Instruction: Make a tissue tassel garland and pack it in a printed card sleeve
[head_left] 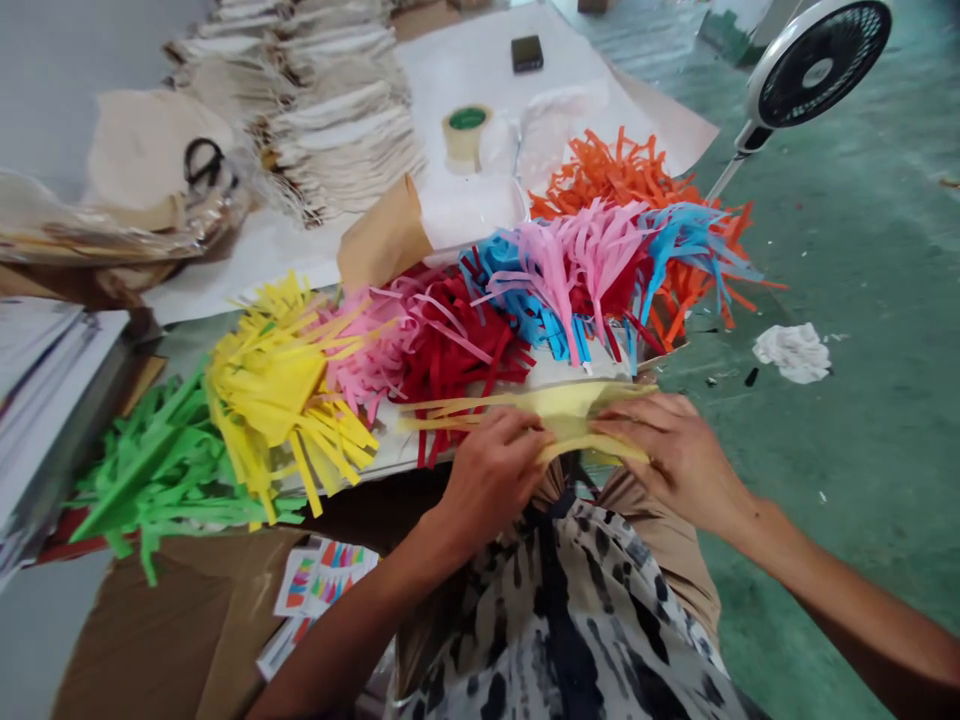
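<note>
Between my hands is a yellow tissue paper tassel point(566, 405), its fringed strips trailing left over the table edge. My left hand point(499, 460) is closed on its near left part, fingers bent round the strips. At the right end my right hand point(667, 445) grips the paper, thumb and fingers pinching it. Just beyond lie a dark red tassel bunch point(442, 335), pink tassels point(592, 245) and a blue bunch point(682, 240). A yellow bunch point(277, 370) spreads to the left, beside a green bunch point(172, 460).
Orange tassels point(622, 170) lie at the back right. A tape roll point(466, 135), a small dark box point(526, 53) and stacked cream bundles point(337, 130) are farther back. A white fan point(817, 70) stands right; crumpled white paper point(793, 352) is on the floor. Printed cards point(326, 575) lie below left.
</note>
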